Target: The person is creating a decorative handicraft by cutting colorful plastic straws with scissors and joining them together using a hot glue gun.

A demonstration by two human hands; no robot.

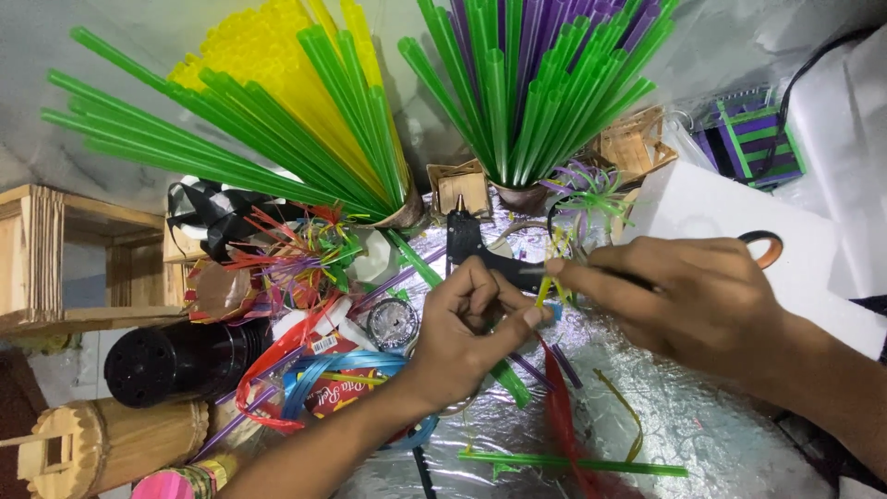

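Fingertips of the left hand [471, 319] and right hand [688, 296] meet at centre, both pinched shut on a small yellow straw piece [552, 277] standing roughly upright between them. Black scissors [647, 268] lie under the right palm. A glue gun [464, 236] sits just beyond, on the foil sheet [702, 416].

I see my left hand [462, 323] and right hand [688, 300] meeting over the foil-covered tabletop [684, 416], fingers [527, 319] pinching a yellow straw piece [552, 277]. A black glue gun [467, 242] lies just behind them; green straws [249, 139] fan along the far edge.
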